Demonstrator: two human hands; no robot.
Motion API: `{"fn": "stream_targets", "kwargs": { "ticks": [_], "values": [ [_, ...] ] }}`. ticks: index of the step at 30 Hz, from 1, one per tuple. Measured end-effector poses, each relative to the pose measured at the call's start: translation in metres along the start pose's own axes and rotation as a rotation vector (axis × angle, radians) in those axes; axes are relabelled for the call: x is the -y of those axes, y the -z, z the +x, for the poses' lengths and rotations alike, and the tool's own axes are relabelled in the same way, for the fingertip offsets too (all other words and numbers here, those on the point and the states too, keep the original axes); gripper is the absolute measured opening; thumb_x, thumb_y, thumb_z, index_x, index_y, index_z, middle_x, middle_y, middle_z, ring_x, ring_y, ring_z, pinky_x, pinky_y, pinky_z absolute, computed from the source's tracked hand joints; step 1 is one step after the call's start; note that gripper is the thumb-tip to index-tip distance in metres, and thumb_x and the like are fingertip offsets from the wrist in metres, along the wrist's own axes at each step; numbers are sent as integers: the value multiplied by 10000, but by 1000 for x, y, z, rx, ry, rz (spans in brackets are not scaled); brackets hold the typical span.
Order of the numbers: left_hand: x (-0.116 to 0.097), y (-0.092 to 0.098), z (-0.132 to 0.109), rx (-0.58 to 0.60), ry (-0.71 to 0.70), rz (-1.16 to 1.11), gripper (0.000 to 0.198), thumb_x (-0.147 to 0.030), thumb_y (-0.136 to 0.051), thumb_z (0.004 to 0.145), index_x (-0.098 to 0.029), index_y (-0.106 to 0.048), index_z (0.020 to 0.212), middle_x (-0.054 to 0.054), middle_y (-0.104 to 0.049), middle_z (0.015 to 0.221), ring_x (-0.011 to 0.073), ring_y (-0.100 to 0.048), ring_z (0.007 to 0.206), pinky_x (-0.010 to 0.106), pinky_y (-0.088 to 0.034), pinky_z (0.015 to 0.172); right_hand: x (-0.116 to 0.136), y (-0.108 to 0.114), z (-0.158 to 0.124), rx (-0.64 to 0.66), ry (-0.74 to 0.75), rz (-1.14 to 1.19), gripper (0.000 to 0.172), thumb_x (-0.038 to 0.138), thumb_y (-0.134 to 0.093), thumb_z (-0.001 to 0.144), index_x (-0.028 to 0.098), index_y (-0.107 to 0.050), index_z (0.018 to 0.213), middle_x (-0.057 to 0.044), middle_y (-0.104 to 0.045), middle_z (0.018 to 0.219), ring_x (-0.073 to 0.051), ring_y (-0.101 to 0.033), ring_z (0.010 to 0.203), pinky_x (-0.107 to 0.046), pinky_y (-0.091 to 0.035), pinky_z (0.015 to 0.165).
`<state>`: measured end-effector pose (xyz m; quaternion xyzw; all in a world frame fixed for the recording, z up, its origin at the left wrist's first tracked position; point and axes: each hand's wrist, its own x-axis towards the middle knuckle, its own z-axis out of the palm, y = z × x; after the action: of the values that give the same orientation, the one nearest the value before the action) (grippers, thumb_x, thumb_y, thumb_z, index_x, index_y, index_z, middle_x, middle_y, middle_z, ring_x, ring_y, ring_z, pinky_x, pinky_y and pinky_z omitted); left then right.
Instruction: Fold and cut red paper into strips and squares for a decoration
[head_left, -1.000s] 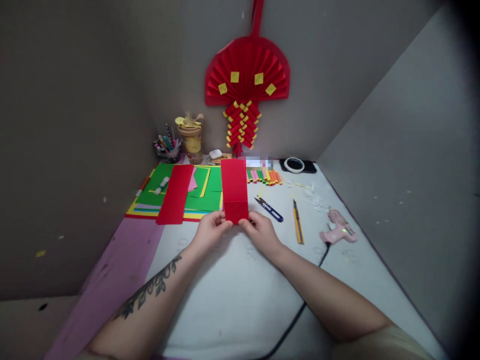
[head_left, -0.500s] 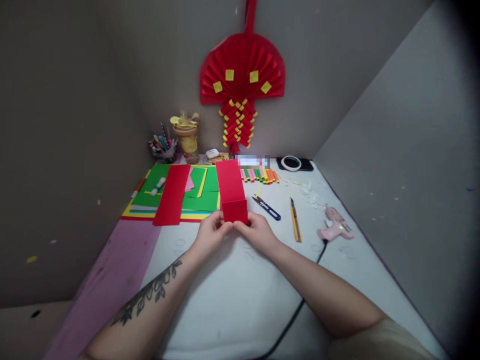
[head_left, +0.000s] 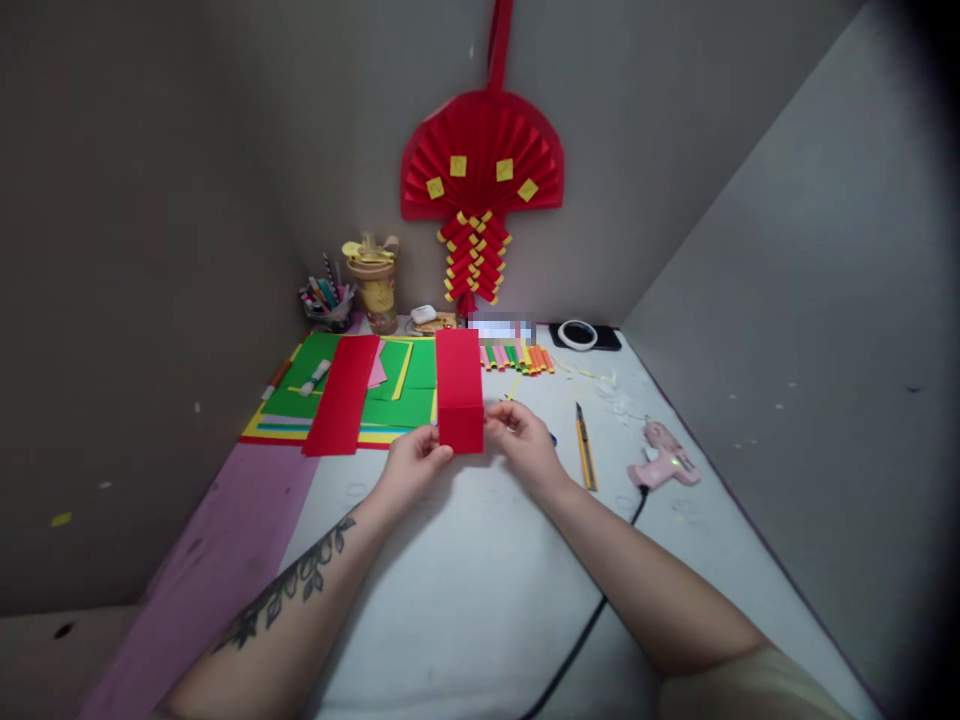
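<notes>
A long red paper strip (head_left: 459, 385) lies on the white table (head_left: 465, 590), its near end folded up. My left hand (head_left: 411, 466) pinches the near left corner of that fold. My right hand (head_left: 523, 441) rests at the strip's right edge with fingers curled; whether it grips the paper is unclear. A second red strip (head_left: 341, 393) lies to the left on a stack of green and yellow sheets (head_left: 401, 398).
A yellow craft knife (head_left: 583, 446) and a pink glue gun (head_left: 662, 457) with its black cord lie to the right. Rolled coloured paper tubes (head_left: 517, 357), a tape roll (head_left: 578, 333), a pen cup (head_left: 327, 300) and a jar stand at the back. A red paper fan (head_left: 482, 170) hangs on the wall.
My right hand has slid from the strip's near end to its right edge, covering the small blue snips. The fold now stands higher. The view shifted slightly.
</notes>
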<state>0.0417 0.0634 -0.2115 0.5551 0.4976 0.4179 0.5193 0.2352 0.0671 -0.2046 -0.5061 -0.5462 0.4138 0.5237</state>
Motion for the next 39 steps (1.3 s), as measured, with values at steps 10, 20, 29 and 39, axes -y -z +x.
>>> {"fn": "stream_targets", "kwargs": {
  "ticks": [10, 20, 29, 39],
  "values": [
    [1, -5, -3, 151, -16, 95, 131, -271, -597, 704, -169, -670, 738, 33, -682, 718, 200, -613, 744, 286, -474, 701, 3, -4, -5, -4, -74, -37, 290, 370, -613, 733, 187, -461, 566, 39, -464, 543, -106, -422, 532, -238, -373, 536],
    [-14, -7, -8, 78, 13, 11, 239, -339, -586, 772, -150, -699, 864, 49, -719, 828, 184, -630, 742, 259, -470, 687, 5, -10, -10, 81, -98, -58, 285, 354, -623, 713, 186, -457, 554, 32, -477, 549, -102, -420, 532, -227, -355, 509],
    [-14, -6, -6, 91, 12, 10, 215, -306, -570, 764, -162, -714, 831, 19, -707, 753, 176, -614, 724, 253, -456, 695, -1, -7, -8, 95, -83, -107, 262, 358, -643, 708, 183, -511, 565, 17, -536, 577, -122, -472, 555, -239, -393, 537],
    [-11, -5, -5, 98, 15, 19, 223, -321, -567, 759, -159, -708, 822, 28, -712, 788, 182, -609, 738, 254, -457, 697, 2, -4, -6, 105, -107, -96, 209, 337, -673, 665, 173, -589, 564, 2, -604, 586, -134, -523, 564, -254, -415, 564]
  ]
}}
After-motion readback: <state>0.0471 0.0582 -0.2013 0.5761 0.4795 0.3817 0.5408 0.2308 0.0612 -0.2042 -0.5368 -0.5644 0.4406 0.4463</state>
